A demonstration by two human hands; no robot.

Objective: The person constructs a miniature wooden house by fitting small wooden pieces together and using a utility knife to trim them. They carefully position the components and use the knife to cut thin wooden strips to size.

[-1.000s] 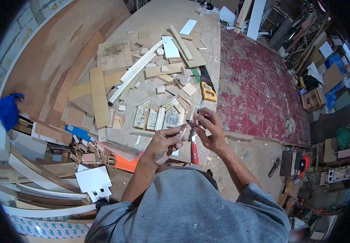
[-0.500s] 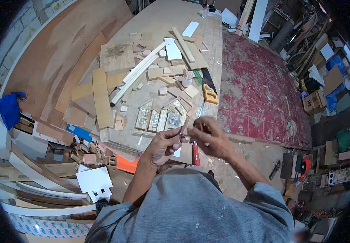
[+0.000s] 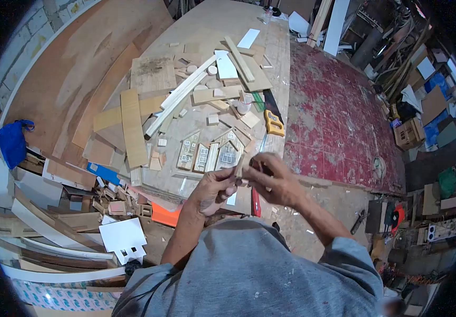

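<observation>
Just in front of my chest, my left hand [image 3: 211,194] pinches a small, thin wooden piece [image 3: 240,162] between thumb and fingers. My right hand [image 3: 276,182] meets it from the right, its fingers curled in at the lower end of the piece. Whatever lies inside the right fingers is hidden. Beyond my hands, small wooden house-front shapes with windows [image 3: 202,157] lie on the worktable [image 3: 207,21]. A red cutter [image 3: 256,202] rests by the table edge below my right hand.
A handsaw with a yellow handle [image 3: 274,124] lies near the table's right edge. Wooden strips [image 3: 180,95], a white cup [image 3: 243,104] and offcuts cover the table's middle. Stacked boards [image 3: 134,127] are on the left. A red tiled surface [image 3: 339,116] extends to the right.
My right hand has shifted slightly, its fingers turning near the small wooden piece. My left hand keeps almost the same place, and the things on the table lie as before.
</observation>
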